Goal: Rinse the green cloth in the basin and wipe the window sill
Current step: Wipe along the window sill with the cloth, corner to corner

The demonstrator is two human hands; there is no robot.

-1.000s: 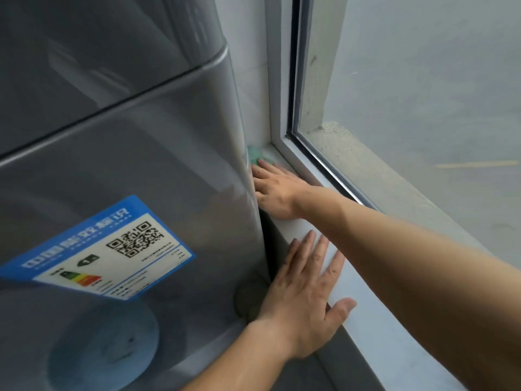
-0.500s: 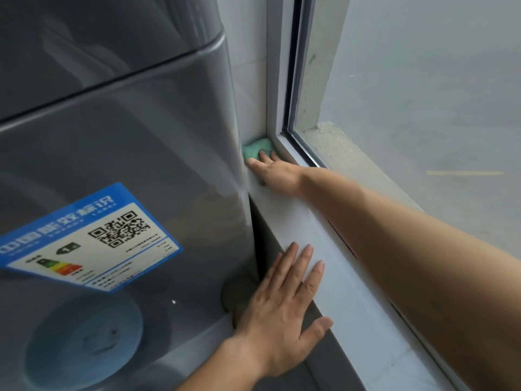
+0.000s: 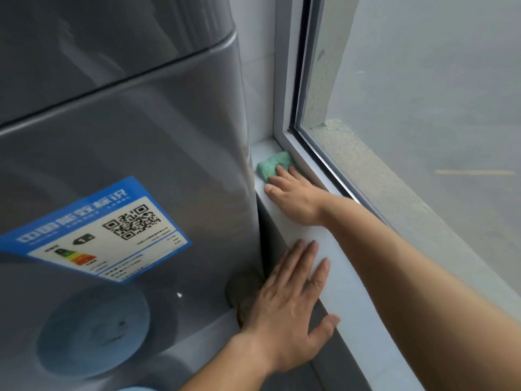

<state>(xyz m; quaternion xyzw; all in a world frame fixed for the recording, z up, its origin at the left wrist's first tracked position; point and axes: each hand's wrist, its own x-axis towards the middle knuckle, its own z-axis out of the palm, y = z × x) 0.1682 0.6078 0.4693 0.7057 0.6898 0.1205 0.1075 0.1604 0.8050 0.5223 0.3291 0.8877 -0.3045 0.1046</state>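
The green cloth (image 3: pixel 272 164) lies crumpled at the far end of the white window sill (image 3: pixel 348 292), in the corner between the grey appliance and the window frame. My right hand (image 3: pixel 296 198) reaches along the sill, its fingers pressed flat on the near part of the cloth. My left hand (image 3: pixel 290 309) rests flat, fingers spread, on the sill's near edge and holds nothing. No basin is in view.
A tall grey appliance (image 3: pixel 141 136) with a blue energy label (image 3: pixel 98 232) stands tight against the sill's left side, leaving a narrow dark gap. The window frame (image 3: pixel 284 80) and glass (image 3: pixel 423 108) bound the sill on the right.
My right hand has slid the cloth farther along the sill into the far corner, and more of the cloth now shows. My left hand has stayed flat on the sill edge.
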